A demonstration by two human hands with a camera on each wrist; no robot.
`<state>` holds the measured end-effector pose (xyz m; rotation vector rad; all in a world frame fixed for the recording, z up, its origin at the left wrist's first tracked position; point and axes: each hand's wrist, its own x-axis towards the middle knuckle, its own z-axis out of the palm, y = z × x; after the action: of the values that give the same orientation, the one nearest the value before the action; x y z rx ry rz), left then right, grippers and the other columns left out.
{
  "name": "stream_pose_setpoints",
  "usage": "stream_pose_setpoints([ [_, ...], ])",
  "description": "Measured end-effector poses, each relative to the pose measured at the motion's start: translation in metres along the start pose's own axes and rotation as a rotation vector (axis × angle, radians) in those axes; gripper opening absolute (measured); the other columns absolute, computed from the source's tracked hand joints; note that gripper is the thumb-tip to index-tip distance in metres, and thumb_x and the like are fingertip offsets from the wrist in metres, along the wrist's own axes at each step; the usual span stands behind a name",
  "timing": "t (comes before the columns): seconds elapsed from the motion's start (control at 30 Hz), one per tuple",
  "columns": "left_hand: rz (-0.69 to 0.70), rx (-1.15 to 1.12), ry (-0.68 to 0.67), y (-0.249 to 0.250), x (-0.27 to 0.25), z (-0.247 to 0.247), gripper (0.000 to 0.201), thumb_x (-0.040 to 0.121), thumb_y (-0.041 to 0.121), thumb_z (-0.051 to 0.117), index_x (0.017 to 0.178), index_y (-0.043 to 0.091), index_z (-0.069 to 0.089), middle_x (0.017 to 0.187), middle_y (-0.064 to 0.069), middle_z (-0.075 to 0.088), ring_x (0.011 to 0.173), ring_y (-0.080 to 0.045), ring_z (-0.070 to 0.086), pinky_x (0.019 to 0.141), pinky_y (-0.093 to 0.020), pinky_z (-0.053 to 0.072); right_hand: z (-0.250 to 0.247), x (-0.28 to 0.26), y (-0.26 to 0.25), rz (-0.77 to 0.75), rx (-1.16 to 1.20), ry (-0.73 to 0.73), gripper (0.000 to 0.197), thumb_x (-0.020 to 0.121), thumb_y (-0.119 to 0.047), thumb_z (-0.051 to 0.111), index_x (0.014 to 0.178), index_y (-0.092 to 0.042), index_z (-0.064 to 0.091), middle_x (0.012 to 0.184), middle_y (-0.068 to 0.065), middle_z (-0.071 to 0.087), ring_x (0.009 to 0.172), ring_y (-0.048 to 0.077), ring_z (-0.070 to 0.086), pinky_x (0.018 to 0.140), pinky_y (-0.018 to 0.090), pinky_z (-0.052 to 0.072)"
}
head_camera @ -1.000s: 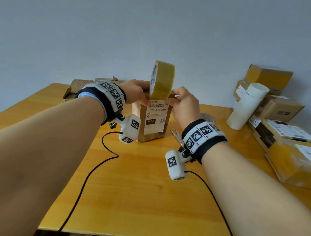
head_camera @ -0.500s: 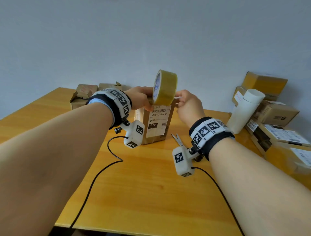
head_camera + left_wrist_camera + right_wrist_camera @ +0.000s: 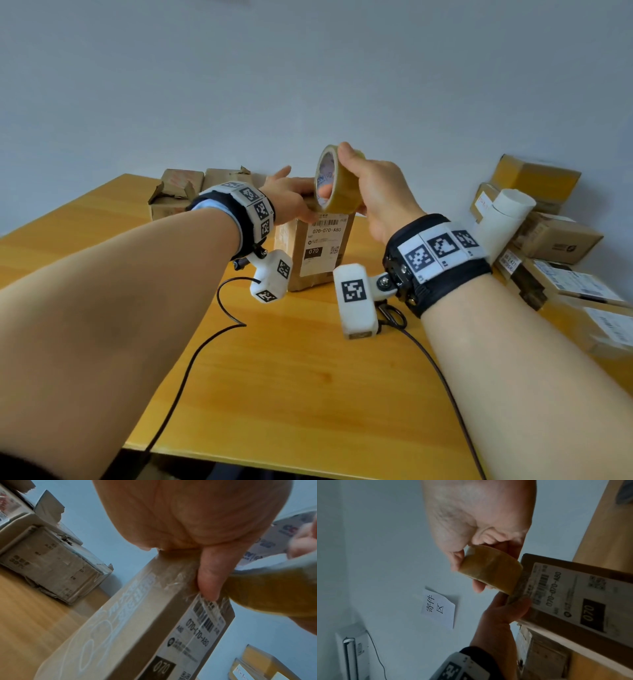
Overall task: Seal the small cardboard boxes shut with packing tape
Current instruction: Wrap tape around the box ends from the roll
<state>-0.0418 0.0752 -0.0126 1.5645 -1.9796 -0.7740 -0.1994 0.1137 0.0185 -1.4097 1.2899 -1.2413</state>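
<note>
Head view down over table (image 3: 308, 394); wrist views close and low, labelled box (image 3: 322, 253) common to all.

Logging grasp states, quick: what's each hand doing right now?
Left hand: grips the top of the cardboard box, thumb pressed on its front.
Right hand: closed around the tape roll, holding it just above the box.

Amber tape roll (image 3: 343, 197), brown box (image 3: 295, 260) with white label (image 3: 323, 240), yellow table (image 3: 308, 394), pale-blue wall (image 3: 308, 85)
</note>
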Motion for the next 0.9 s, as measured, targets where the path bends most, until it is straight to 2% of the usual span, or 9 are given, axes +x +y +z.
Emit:
stream_pose_setpoints([
  [0.07, 0.012, 0.045, -0.021, 0.0, 0.003, -0.002, 0.058, 0.091, 0.024, 0.066, 0.14, 0.048, 0.047, 0.159, 0.012, 0.03, 0.153, -0.019, -0.004, 0.12, -0.049, 0.001, -0.002, -0.005, -0.002, 0.035, 0.056, 0.026, 0.036, 0.101, -0.046, 0.059, 0.099, -0.012, 0.07, 0.077, 0.009, 0.078, 0.071, 0.019, 0.074, 0.076, 0.033, 0.058],
  [0.17, -0.002, 0.081, -0.021, -0.003, 0.013, -0.004, 0.058, 0.093, 0.027, 0.065, 0.143, 0.048, 0.044, 0.159, 0.017, 0.03, 0.153, -0.019, 0.001, 0.12, -0.052, 0.0, -0.01, -0.015, -0.001, 0.057, 0.067, 0.031, 0.032, 0.1, -0.042, 0.061, 0.101, -0.011, 0.072, 0.071, 0.011, 0.075, 0.064, 0.021, 0.071, 0.076, 0.033, 0.06],
  [0.27, -0.017, 0.122, -0.029, -0.007, 0.021, -0.004, 0.061, 0.092, 0.03, 0.065, 0.143, 0.053, 0.041, 0.158, 0.024, 0.028, 0.153, -0.019, 0.004, 0.12, -0.056, 0.0, -0.017, -0.025, 0.007, 0.102, 0.013, -0.006, 0.035, 0.1, -0.04, 0.059, 0.105, -0.008, 0.073, 0.067, 0.011, 0.073, 0.058, 0.019, 0.069, 0.062, 0.027, 0.057],
  [0.43, -0.024, 0.151, -0.019, -0.012, 0.026, -0.001, 0.059, 0.09, 0.032, 0.065, 0.134, 0.064, 0.043, 0.156, 0.025, 0.032, 0.147, -0.02, 0.024, 0.118, -0.057, 0.017, -0.021, -0.035, 0.025, 0.221, 0.042, -0.043, 0.031, 0.098, -0.034, 0.058, 0.108, -0.008, 0.069, 0.068, 0.015, 0.073, 0.056, 0.023, 0.07, 0.053, 0.027, 0.056],
  [0.5, -0.024, 0.146, -0.025, -0.011, 0.024, 0.001, 0.059, 0.091, 0.031, 0.065, 0.133, 0.066, 0.043, 0.155, 0.026, 0.032, 0.146, -0.02, 0.025, 0.118, -0.057, 0.019, -0.021, -0.037, 0.029, 0.257, 0.062, -0.04, 0.033, 0.098, -0.036, 0.057, 0.111, -0.008, 0.068, 0.071, 0.015, 0.074, 0.057, 0.024, 0.071, 0.056, 0.03, 0.057],
  [0.63, -0.01, 0.1, -0.03, -0.011, 0.022, 0.003, 0.061, 0.089, 0.026, 0.067, 0.128, 0.069, 0.045, 0.155, 0.027, 0.031, 0.146, -0.02, 0.024, 0.119, -0.055, 0.019, -0.017, -0.036, 0.033, 0.325, 0.042, -0.011, 0.049, 0.097, -0.056, 0.061, 0.11, -0.01, 0.067, 0.078, 0.012, 0.078, 0.056, 0.022, 0.071, 0.064, 0.037, 0.062],
  [0.7, -0.007, 0.093, -0.029, -0.011, 0.021, 0.003, 0.061, 0.091, 0.025, 0.066, 0.13, 0.067, 0.046, 0.156, 0.026, 0.031, 0.147, -0.019, 0.023, 0.119, -0.055, 0.018, -0.015, -0.035, 0.036, 0.366, -0.01, -0.027, 0.043, 0.096, -0.052, 0.064, 0.111, -0.012, 0.068, 0.084, 0.01, 0.079, 0.06, 0.02, 0.072, 0.072, 0.04, 0.064],
  [0.8, 0.005, 0.104, -0.021, -0.009, 0.02, 0.002, 0.059, 0.094, 0.024, 0.063, 0.135, 0.061, 0.044, 0.157, 0.024, 0.029, 0.149, -0.02, 0.016, 0.12, -0.055, 0.013, -0.014, -0.034, 0.048, 0.469, -0.114, -0.052, 0.034, 0.096, -0.045, 0.066, 0.117, -0.019, 0.064, 0.1, 0.008, 0.076, 0.086, 0.025, 0.074, 0.085, 0.046, 0.062],
  [0.9, 0.027, 0.116, 0.015, -0.01, 0.018, 0.003, 0.058, 0.093, 0.025, 0.064, 0.135, 0.06, 0.045, 0.156, 0.028, 0.029, 0.15, -0.016, 0.005, 0.121, -0.052, 0.002, -0.012, -0.033, 0.059, 0.57, -0.147, -0.079, 0.034, 0.097, -0.041, 0.066, 0.122, -0.02, 0.061, 0.105, 0.011, 0.074, 0.094, 0.03, 0.073, 0.085, 0.046, 0.061],
])
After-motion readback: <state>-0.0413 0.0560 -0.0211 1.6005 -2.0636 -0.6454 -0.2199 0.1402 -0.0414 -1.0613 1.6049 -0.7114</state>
